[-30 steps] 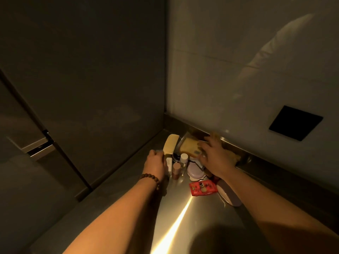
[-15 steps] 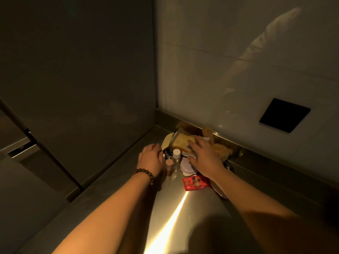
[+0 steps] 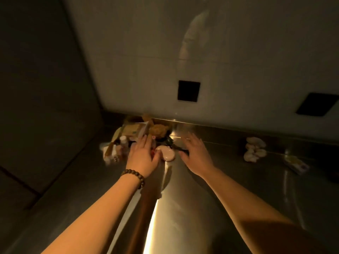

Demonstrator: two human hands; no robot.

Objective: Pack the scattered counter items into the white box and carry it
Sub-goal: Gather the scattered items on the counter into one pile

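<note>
A heap of small items lies in the far left corner of the steel counter (image 3: pixel 192 208): a yellow packet in a clear box (image 3: pixel 132 129), a brown fuzzy thing (image 3: pixel 158 131), small bottles (image 3: pixel 122 143) and a round pink compact (image 3: pixel 166 154). My left hand (image 3: pixel 142 155), with a bead bracelet at the wrist, lies flat over the heap, its fingers straight and its thumb beside the compact. Just right of the compact, my right hand (image 3: pixel 195 154) hovers with fingers spread and nothing in it. A dark object (image 3: pixel 169 142) shows between my hands. No white box is in sight.
A pale lumpy bundle (image 3: pixel 255 149) sits against the back ledge at the right, with a small flat packet (image 3: pixel 296 164) beyond it. Two dark square plates (image 3: pixel 188 91) are set in the back wall. A dark wall closes the left side.
The view has swung right. My right hand left the yellow packet and moved right of the compact. My left hand shifted from beside the bottles onto the middle of the heap.
</note>
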